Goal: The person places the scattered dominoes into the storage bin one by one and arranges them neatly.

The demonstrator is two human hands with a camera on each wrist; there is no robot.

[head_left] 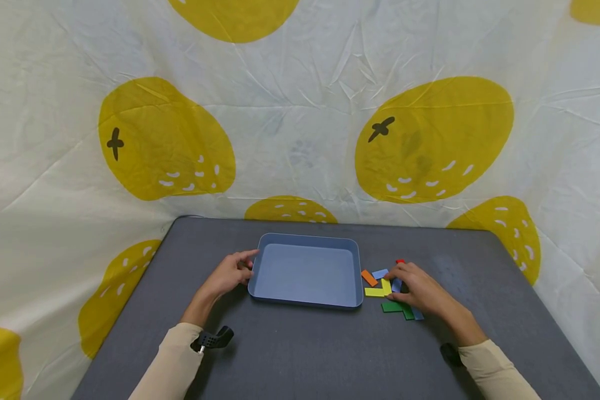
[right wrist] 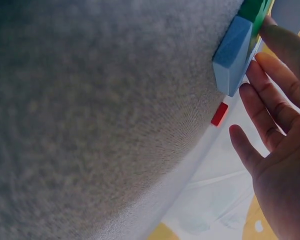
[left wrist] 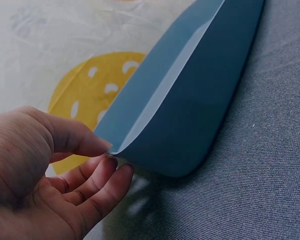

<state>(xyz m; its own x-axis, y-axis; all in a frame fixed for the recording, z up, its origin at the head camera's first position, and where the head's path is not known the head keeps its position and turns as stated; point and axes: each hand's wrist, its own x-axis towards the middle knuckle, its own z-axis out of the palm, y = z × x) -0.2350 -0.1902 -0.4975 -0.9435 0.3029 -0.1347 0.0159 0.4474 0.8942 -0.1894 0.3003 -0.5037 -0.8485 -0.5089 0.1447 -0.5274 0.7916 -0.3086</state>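
Head view: a blue-grey tray (head_left: 305, 272) rests on the dark table (head_left: 290, 355), in the lower centre of the frame.
Left hand (head_left: 232, 272): at the tray's left end; in the left wrist view the thumb and bent fingers appear to pinch the rim near a corner.
Right hand (head_left: 422, 289): lower right of the frame, thumb and forefinger set at two ends of the yellow block (head_left: 375, 292), seemingly pinching it (the right wrist view does not show that grip); its other fingers are slightly parted there.
Tray's lie: hollow side up, long axis running left to right across the frame, right end dipping slightly lower.
Tray's handling: probably light, stiff and thin-walled, perhaps smooth enough to slide; the raised rim at either short end looks the best hold.
Yellow block's lie: just right of the tray, L-shaped (one piece or two, I cannot tell), one arm pointing left at the tray, the other toward the frame's top.
Yellow block's handling: likely light, hard and not fragile; being flat, it should be pinched by opposite edges.
Neighbours: orange block (head_left: 369, 278) and blue block (head_left: 380, 274) above it, green block (head_left: 392, 306) below, red block (head_left: 400, 261) to the upper right.
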